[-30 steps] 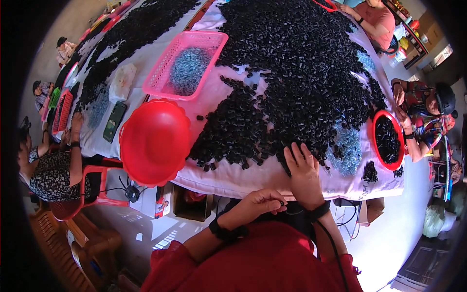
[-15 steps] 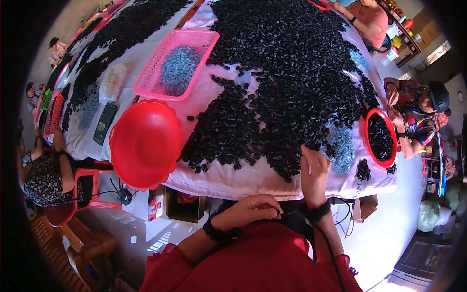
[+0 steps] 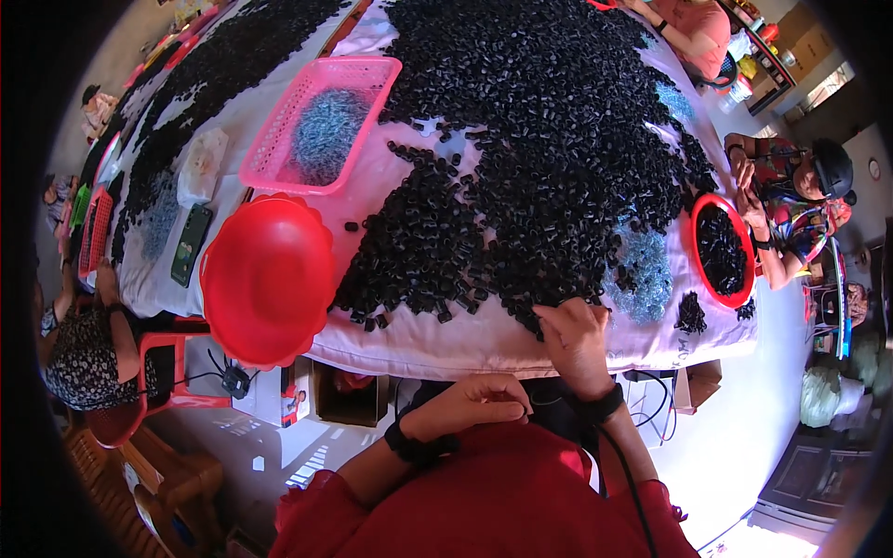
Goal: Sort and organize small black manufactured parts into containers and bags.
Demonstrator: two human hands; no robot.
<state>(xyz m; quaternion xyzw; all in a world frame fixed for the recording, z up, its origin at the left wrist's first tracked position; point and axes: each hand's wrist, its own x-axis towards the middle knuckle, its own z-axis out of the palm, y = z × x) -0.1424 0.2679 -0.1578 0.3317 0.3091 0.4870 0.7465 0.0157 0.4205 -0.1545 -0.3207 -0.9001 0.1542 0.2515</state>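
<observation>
My left hand [image 3: 473,407] hovers in front of my red top, its fingers curled in toward the thumb. Whatever lies between those fingertips is too small or hidden to make out. My right hand [image 3: 579,346] is at the table's near edge, fingers bent down and drawn together at the border of a large heap of small black plastic pieces [image 3: 549,214]. What its fingertips pinch, if anything, does not show. Just beyond the right hand, a patch of small clear bluish pieces [image 3: 644,274] lies beside the black heap.
An empty red scalloped basin [image 3: 270,279] stands left of the heap, below a pink basket [image 3: 321,130] of clear bluish pieces. A phone [image 3: 192,244] lies further left. On the right, a red bowl [image 3: 722,251] holds black pieces near a co-worker [image 3: 791,200].
My right hand has moved left and nearer to me, from beside the clear pieces to the black heap's near edge. The small dark thing at my left fingertips no longer shows.
</observation>
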